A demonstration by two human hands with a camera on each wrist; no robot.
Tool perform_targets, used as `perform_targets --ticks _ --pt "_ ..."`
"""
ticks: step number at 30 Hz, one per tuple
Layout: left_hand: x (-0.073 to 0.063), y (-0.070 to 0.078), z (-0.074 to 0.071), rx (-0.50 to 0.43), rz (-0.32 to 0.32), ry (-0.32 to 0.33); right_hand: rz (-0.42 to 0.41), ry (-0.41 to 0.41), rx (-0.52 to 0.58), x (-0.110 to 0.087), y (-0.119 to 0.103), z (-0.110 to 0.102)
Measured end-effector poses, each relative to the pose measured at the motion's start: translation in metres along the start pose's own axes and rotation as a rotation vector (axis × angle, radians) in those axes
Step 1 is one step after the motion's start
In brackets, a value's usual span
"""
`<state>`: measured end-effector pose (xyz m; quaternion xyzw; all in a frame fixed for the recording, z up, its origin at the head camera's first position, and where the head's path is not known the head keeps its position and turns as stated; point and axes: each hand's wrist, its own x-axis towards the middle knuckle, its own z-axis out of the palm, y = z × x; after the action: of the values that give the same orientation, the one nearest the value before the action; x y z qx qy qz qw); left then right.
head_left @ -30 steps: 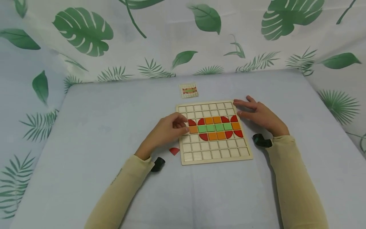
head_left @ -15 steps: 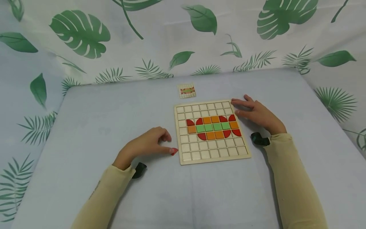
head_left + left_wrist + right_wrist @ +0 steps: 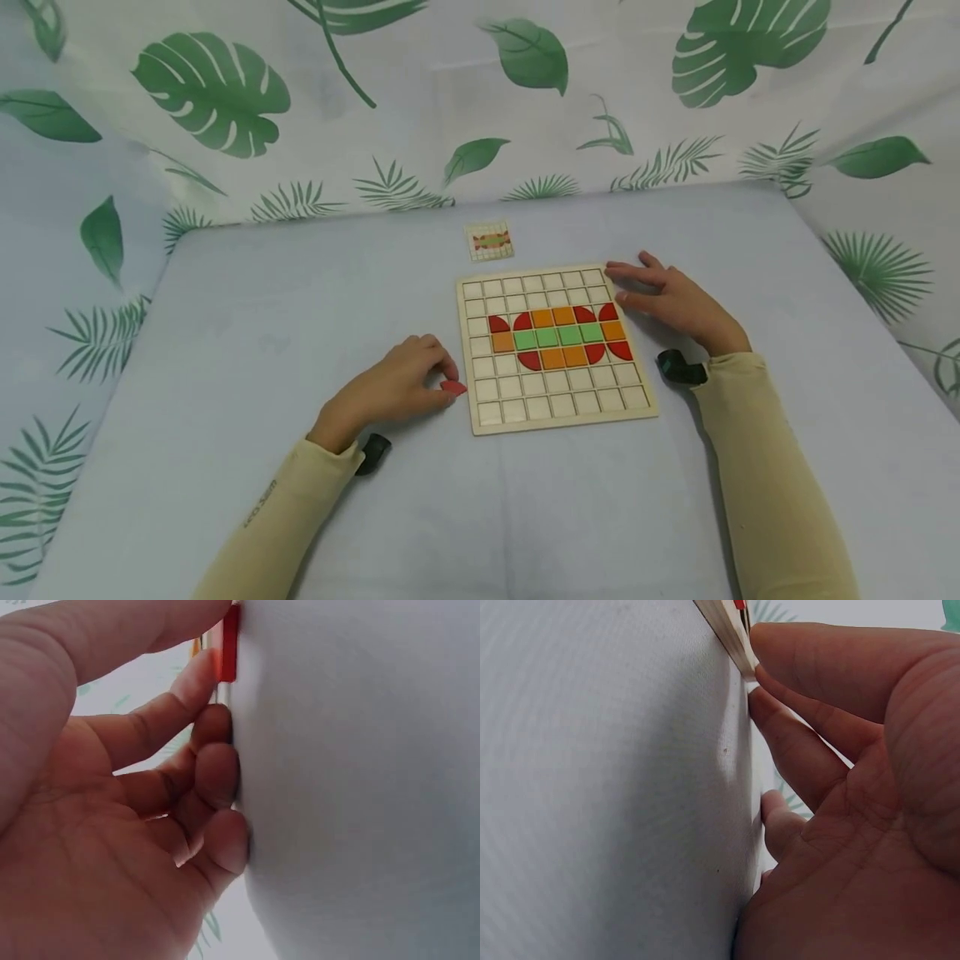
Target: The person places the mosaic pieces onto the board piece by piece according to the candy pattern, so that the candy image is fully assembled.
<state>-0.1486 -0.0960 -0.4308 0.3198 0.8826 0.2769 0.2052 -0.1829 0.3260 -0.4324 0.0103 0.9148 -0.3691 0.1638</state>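
My left hand point(image 3: 393, 382) pinches a red quarter-circle tile point(image 3: 452, 387) between thumb and index finger, just left of the wooden grid board point(image 3: 561, 406). In the left wrist view the red tile point(image 3: 229, 646) is seen edge-on, close to the tabletop, while the other fingers curl down onto the cloth. Along the board's upper right edge lies my right hand point(image 3: 678, 304), its fingers extended and touching the rim. The right wrist view has the thumb and fingers against the board's corner point(image 3: 731, 634). Green, orange and red tiles fill several middle cells of the board.
Behind the board lies a small pattern card point(image 3: 491, 242) with a similar coloured design. A pale cloth point(image 3: 262, 308) covers the table, and a leaf-printed curtain point(image 3: 420, 100) hangs at the back and sides. Black wrist cameras point(image 3: 678, 367) sit at both wrists.
My left hand has moved from the board's left edge down and left to the loose red tile, and now pinches it. The right hand has stayed at the board's edge.
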Motion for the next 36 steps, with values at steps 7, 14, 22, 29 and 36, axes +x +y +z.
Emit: perform_targets --ticks 7,14,22,29,36 --pt "0.0 -0.005 0.0 -0.095 -0.009 0.055 0.0 0.002 -0.009 -0.001 -0.002 0.0" --pt "0.002 -0.014 0.0 -0.208 -0.027 0.107 0.005 0.004 -0.018 -0.001 -0.003 0.001" --pt "0.002 -0.012 -0.004 -0.388 -0.137 0.201 0.012 0.002 -0.022 -0.001 -0.001 0.002" --pt "0.002 -0.015 -0.007 -0.553 -0.222 0.264 0.012 0.004 -0.015 -0.001 0.0 0.002" --pt "0.003 -0.018 -0.007 -0.64 -0.185 0.253 0.006 0.004 -0.014 0.0 -0.002 0.001"
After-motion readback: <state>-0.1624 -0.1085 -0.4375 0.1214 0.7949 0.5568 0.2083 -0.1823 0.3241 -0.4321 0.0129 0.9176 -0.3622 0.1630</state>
